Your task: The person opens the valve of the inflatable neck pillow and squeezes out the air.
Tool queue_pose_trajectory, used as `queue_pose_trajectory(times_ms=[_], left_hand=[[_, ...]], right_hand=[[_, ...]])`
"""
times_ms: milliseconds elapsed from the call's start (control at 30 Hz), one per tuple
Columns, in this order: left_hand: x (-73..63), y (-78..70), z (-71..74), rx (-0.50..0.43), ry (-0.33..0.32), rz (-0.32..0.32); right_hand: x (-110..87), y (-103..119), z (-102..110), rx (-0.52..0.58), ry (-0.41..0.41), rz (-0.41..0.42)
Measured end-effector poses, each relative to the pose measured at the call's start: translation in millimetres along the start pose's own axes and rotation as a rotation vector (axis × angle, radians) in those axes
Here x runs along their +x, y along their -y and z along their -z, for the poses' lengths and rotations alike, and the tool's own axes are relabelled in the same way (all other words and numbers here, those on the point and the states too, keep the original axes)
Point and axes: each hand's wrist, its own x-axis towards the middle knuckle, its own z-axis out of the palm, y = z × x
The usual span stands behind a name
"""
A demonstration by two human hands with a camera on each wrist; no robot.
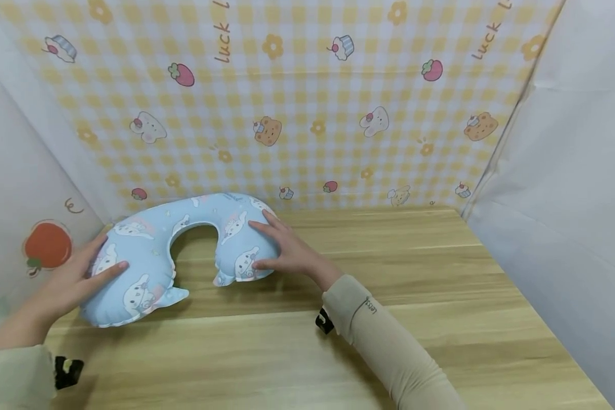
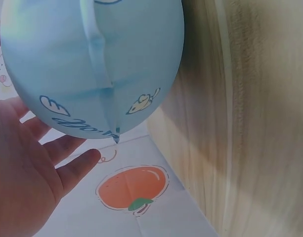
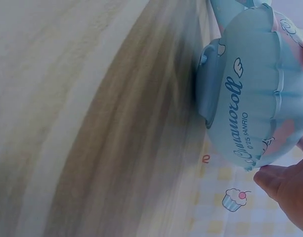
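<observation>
A pale blue inflatable neck pillow [image 1: 138,250] printed with white long-eared characters lies at the back left of the table, its gap towards me. My left hand [image 1: 72,279] rests against its left end, fingers spread along the outer side and thumb over the top. On the opposite arm, my right hand [image 1: 292,250] presses from the right with spread fingers. In the left wrist view the rounded end of the pillow [image 2: 92,64] bulges beside the left palm. Lettering reading "Cinnamoroll" shows on the pillow [image 3: 240,98] in the right wrist view, thumb at its seam.
The wood-grain table [image 1: 389,267] runs up to a yellow checked cloth backdrop [image 1: 318,85]. White sheets hang at both sides, the left sheet [image 1: 10,142] close by the pillow's left end. Black wrist mounts [image 1: 68,371] show at the cuffs.
</observation>
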Motion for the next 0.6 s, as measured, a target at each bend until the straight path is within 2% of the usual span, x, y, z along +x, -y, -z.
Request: queue_pose_trajectory(times_ms=[467,600], left_hand=[[-5.4,-10.1,-6.7,0.050,-0.060,0.010],[-6.3,-13.2,-11.5,0.057,-0.055,0.017]], right_hand=[[-9.4,-2,4,0.021,-0.013,-0.006],[-14.6,-5,7,0.013,-0.010,-0.006]])
